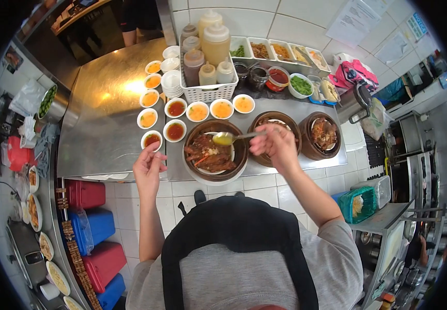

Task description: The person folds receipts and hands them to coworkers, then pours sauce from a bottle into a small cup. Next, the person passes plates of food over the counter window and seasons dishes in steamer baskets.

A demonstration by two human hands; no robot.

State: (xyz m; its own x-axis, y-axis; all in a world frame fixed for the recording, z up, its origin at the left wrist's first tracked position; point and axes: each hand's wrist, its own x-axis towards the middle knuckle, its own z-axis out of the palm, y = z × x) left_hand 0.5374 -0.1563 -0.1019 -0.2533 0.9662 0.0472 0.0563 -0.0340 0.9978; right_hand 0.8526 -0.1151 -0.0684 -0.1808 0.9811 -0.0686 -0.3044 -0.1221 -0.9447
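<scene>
The right hand [275, 144] pinches a spoon [233, 137] by its handle, the bowl full of yellow sauce over the food in the near steamer basket [240, 155] on the bench [104, 119]. The left hand [148, 168] hangs loosely curled, empty, just beside a small sauce dish [151, 139].

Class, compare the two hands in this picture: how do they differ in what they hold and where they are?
The right hand grips a spoon loaded with yellow sauce over the steamer basket; the left hand holds nothing. The right hand is over the baskets; the left sits at the counter's edge, near a sauce dish. Both are bare.
</scene>
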